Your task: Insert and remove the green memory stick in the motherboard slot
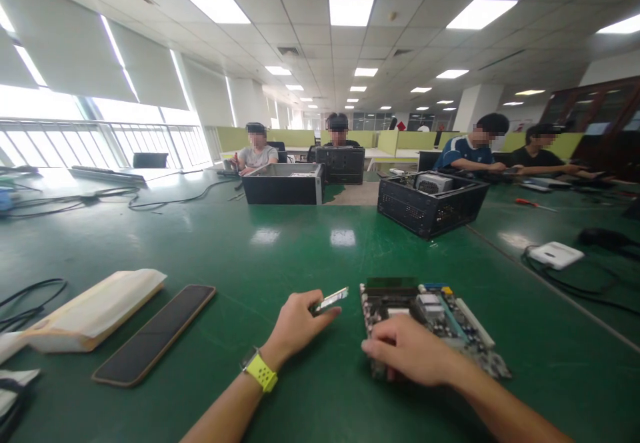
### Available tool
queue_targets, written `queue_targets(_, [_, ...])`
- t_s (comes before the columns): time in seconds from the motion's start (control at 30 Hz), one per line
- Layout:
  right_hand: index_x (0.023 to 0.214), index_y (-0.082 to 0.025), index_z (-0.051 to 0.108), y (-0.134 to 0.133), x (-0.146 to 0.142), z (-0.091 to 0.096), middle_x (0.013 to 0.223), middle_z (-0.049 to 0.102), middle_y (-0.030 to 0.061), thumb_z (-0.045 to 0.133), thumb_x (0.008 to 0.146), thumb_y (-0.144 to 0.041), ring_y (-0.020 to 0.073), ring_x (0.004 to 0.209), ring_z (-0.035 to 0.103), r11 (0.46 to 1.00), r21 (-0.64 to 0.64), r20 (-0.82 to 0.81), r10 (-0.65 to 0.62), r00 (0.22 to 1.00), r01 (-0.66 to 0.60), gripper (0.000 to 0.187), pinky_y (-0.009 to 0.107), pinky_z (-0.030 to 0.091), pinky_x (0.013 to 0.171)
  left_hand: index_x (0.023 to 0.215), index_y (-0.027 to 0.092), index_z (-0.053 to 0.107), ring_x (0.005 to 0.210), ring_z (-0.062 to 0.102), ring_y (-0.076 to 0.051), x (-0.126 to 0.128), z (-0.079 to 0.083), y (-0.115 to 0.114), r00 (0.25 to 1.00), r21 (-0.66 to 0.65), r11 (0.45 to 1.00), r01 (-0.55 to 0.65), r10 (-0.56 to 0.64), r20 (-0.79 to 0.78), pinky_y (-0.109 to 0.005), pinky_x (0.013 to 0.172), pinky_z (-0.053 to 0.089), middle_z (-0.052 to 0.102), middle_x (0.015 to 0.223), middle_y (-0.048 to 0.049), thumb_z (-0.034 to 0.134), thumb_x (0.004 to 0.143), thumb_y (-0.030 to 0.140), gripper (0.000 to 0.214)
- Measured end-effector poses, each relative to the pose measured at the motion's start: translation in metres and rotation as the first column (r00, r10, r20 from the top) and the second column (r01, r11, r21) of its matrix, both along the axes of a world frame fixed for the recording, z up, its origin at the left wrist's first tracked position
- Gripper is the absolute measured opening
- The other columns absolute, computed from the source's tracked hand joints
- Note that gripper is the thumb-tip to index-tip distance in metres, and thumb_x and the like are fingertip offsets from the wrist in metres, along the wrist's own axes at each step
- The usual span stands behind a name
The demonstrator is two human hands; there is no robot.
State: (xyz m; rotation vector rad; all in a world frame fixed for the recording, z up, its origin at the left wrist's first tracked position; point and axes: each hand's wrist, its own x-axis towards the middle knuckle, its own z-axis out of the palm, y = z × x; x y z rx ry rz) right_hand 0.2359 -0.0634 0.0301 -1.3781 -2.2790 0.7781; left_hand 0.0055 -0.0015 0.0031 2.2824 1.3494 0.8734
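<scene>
A computer motherboard (465, 330) lies flat on the green table (220, 250), to the front right. My right hand (407, 350) is over its near left part, fingers curled down at the edge and thumb bent inward; the fingertips are partly hidden. My left hand (295, 323), with a yellow-green watch strap (261, 371) on the wrist, is left of the board and apart from it. Pinched between its thumb and fingers is a thin silvery strip (334, 298), tilted up to the right; its exact kind is too small to tell.
Left of my hands lie a dark phone (157, 333) and a pale paper-wrapped packet (100, 306). Farther off stand black computer cases (430, 206). A white box (556, 254) with cables and a red screwdriver (530, 203) lie right. Several people sit across the table.
</scene>
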Motion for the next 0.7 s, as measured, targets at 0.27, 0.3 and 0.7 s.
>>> queue_targets(0.27, [0.098,-0.021,0.067,0.020,0.017,-0.006,0.101,0.066,0.0056,0.052,0.083,-0.036,0.0207,0.097,0.057,0.875,0.386,-0.174,-0.242,0.954,0.292,0.025,0.034,0.042,0.087,0.118,0.023,0.058,0.089,0.058,-0.022,0.006,0.005,-0.006,0.989,0.048,0.993,0.109,-0.113,0.096,-0.030,0.077,0.045,0.064,0.100,-0.0057,0.070,0.070,0.041,0.053])
queue_targets(0.3, [0.105,-0.021,0.065,0.028,0.024,-0.013,0.110,0.064,0.0071,0.054,0.081,-0.036,0.0223,0.106,0.053,0.867,0.393,-0.157,-0.266,0.951,0.307,0.030,0.037,0.039,0.093,0.116,0.023,0.060,0.091,0.058,-0.022,0.006,0.004,-0.005,0.988,0.038,0.991,0.125,-0.128,0.090,-0.032,0.079,0.045,0.065,0.102,-0.0062,0.071,0.070,0.042,0.051])
queue_targets(0.7, [0.084,-0.021,0.069,0.044,0.038,-0.035,0.106,0.064,0.0061,0.056,0.079,-0.033,0.0211,0.104,0.054,0.914,0.256,-0.204,-0.268,0.941,0.316,0.018,0.038,0.037,0.095,0.090,0.021,0.067,0.086,0.059,-0.019,0.011,-0.003,-0.003,0.986,0.052,0.987,0.153,-0.156,0.054,-0.028,0.079,0.045,0.066,0.092,-0.0046,0.053,0.083,0.018,0.016])
